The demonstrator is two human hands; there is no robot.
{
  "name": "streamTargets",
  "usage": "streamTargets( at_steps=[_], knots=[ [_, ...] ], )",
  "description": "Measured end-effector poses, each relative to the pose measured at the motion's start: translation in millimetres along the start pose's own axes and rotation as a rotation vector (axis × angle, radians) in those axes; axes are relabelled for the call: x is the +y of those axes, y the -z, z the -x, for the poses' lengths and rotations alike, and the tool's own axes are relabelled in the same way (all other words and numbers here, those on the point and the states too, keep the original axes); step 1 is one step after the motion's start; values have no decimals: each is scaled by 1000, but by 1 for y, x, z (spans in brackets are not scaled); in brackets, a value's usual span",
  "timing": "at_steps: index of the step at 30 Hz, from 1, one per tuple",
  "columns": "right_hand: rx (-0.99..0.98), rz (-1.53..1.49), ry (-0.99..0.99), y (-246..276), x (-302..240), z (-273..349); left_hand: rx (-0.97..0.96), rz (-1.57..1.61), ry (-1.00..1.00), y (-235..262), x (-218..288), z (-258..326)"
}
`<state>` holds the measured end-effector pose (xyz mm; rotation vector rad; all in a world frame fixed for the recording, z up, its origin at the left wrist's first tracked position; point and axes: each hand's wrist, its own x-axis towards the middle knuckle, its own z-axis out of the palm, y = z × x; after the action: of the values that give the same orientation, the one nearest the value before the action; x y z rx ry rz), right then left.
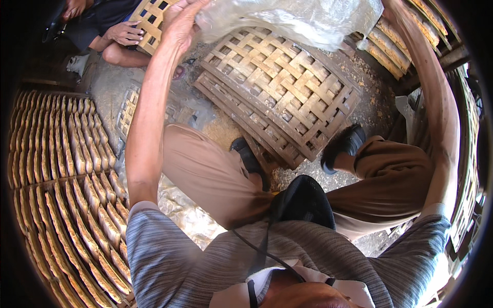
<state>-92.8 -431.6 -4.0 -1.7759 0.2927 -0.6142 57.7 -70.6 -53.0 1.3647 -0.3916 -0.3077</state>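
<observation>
A clear plastic sheet is stretched above the floor at the top of the view, with a blurred left end. My left hand is closed on that end. My right hand is at the sheet's other end and appears to grip it, though the top edge of the picture cuts off its fingers. Below the sheet, between my feet, lies a stack of woven bamboo trays with dark wooden frames. The top tray shows an open lattice, and the lower ones stick out toward me at an angle.
Another person's hand rests beside a woven tray at the upper left. Rows of thin, rough-edged slabs fill the left side. Similar slabs stand at the upper right. Crumbs are scattered on the floor.
</observation>
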Motion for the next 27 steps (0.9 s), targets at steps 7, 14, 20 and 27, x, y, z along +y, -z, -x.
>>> streamTargets(
  at_steps=[7, 14, 20, 27],
  knots=[
    [-187, 356, 115, -39, -20, 51, 13, -989, -393, -7, -18, 0],
    [-356, 11, -46, -95, -35, 53, -392, -1050, -251, -28, -9, 30],
    [-403, 330, -26, -6, 90, -77, -181, -1073, -461, -11, 10, 24],
    [-668, 1188, 236, 154, 258, -141, 148, -978, -1357, 19, 46, 23]
  ],
)
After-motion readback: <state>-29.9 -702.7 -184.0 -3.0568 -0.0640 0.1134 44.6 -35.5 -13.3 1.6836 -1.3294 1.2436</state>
